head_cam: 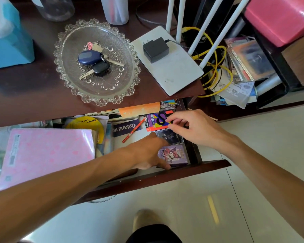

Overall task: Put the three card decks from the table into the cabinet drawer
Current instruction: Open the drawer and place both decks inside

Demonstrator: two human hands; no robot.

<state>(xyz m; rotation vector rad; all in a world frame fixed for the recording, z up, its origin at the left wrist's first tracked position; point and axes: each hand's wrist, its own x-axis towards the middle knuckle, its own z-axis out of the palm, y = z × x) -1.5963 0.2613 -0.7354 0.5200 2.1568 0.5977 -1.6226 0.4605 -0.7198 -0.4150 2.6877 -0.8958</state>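
Three card decks lie in a row along the right side of the open cabinet drawer (165, 174). The farthest is an orange and purple deck (154, 121) with a black figure eight. A dark deck (170, 137) sits in the middle. Nearest the drawer front is a purple cartoon deck (175, 156). My left hand (147, 153) lies inside the drawer with its thumb and fingers against the left edge of the purple cartoon deck and the dark deck. My right hand (191, 127) hovers over the orange and purple deck, fingertips touching its right edge, fingers loosely spread.
The drawer also holds a pink package (46, 155), a yellow disc (88, 123), a red pencil (132, 131) and a Galanz booklet (125, 128). On the table above stand a glass dish (77, 88) with keys, a white router (172, 67) and a blue tissue box (9, 42).
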